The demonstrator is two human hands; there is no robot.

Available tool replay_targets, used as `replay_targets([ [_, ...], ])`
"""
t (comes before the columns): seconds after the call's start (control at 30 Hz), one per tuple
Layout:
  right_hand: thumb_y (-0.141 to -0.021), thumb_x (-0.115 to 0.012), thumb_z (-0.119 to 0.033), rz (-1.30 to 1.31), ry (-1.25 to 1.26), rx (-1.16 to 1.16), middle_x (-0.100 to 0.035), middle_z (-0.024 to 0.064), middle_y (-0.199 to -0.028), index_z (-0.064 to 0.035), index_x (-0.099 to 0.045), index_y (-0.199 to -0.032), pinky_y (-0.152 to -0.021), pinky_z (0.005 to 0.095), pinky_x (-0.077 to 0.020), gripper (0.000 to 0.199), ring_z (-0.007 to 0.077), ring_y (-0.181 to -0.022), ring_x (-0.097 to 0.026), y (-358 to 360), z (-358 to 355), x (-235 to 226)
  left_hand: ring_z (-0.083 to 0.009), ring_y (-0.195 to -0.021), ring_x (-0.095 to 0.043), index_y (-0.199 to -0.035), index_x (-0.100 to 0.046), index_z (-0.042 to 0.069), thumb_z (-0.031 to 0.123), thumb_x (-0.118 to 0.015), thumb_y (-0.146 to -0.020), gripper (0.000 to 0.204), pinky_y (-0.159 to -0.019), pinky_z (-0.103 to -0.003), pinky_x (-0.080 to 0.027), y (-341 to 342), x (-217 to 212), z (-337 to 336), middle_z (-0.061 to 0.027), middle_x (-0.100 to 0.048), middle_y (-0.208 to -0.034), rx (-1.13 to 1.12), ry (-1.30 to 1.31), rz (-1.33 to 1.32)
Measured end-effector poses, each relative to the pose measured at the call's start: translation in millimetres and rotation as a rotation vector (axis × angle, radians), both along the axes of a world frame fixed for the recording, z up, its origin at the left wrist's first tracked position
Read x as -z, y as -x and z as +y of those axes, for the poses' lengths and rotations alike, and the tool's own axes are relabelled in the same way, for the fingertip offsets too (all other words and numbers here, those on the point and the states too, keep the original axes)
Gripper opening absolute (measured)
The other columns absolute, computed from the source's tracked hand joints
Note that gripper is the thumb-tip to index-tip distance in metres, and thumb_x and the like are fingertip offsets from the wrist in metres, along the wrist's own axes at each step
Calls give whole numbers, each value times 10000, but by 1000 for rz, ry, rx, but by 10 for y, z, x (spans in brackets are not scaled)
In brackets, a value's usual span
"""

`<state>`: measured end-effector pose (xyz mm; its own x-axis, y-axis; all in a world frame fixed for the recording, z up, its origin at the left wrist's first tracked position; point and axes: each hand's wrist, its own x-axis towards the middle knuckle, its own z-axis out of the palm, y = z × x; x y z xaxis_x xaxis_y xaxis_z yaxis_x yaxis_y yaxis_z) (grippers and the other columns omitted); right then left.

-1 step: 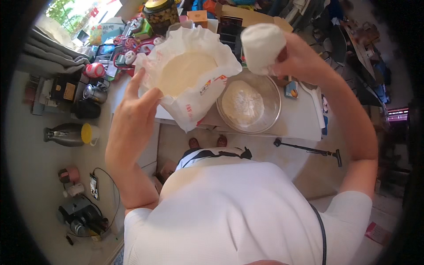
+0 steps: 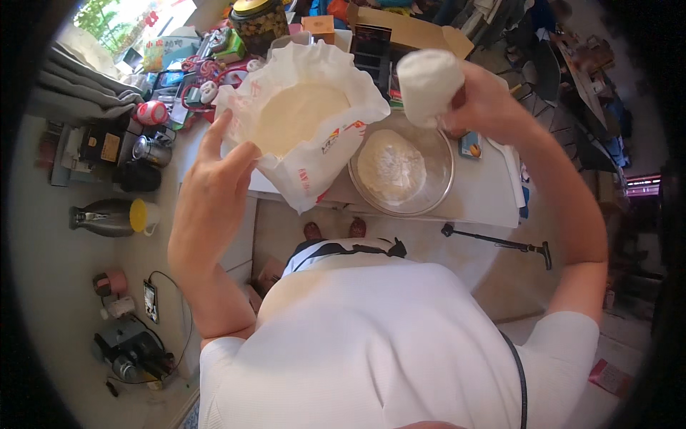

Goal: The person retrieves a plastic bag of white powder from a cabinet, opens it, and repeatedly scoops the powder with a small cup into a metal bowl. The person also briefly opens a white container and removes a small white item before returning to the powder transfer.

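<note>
- White paper makes up the open bag that sits tilted at the near left of the counter, its mouth rolled wide and a pale bed of flour showing inside.
- Our left hand rests against the bag's left side with the fingers spread and nearly straight. It steadies the paper and does not clench it.
- Our right hand is closed around a white cup, held in the air above the far rim of the metal bowl and just right of the bag's mouth.
- We cannot tell whether the cup is full or empty, since only its outside faces us.
- A low heap of white powder lies in the bowl, so we judge that some flour has already gone across from the bag.
- Bag and bowl touch or nearly touch, with the bag's lower corner hanging over the bowl's left edge.
- Beyond them stand a dark-lidded jar and a cardboard box. A steel flask lies well to the left.
- A black rod lies on the floor below the counter edge.
</note>
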<state>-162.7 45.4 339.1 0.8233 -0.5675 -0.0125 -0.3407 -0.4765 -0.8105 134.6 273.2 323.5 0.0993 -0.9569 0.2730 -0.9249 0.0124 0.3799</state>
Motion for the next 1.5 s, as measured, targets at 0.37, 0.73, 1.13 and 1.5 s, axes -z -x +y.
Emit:
replay_targets([
  [0.37,-702,-819,-179,554,-126,222,-694,170,-897,1,-578,-1159,-615,401,-577,547,282,-769,-711,491,62,2098,-393,-1004,-692,-999,-622,19,-74,-606,-903,135,-816,-406,-547,36,-64,-48,-246,-501,-1466,-12,-21,33],
  [0.73,-696,-833,-296,840,385,-47,-670,237,-1106,-7,-584,-1110,-885,483,-548,563,407,-1039,-659,284,111,2231,-464,-1016,-658,-983,-634,49,-30,-625,-878,131,-829,-471,-536,40,-28,-31,-281,-513,-1434,-10,42,14],
  [1.13,-764,-781,-279,627,437,-17,-618,220,-1044,-29,-558,-1146,-892,472,-512,508,411,-1026,-625,252,36,1770,-340,-1118,-680,-1046,-658,69,-12,-628,-947,131,-853,-364,-575,-48,111,-31,-184,-523,-1476,22,100,-54],
  [1.5,-761,-760,-248,582,394,54,-590,187,-1047,-69,-577,-1186,-886,458,-512,496,401,-1029,-615,263,-98,1236,-355,-1124,-676,-1008,-648,71,5,-633,-945,93,-844,-382,-580,-53,113,-62,-193,-514,-1482,23,97,-45],
])
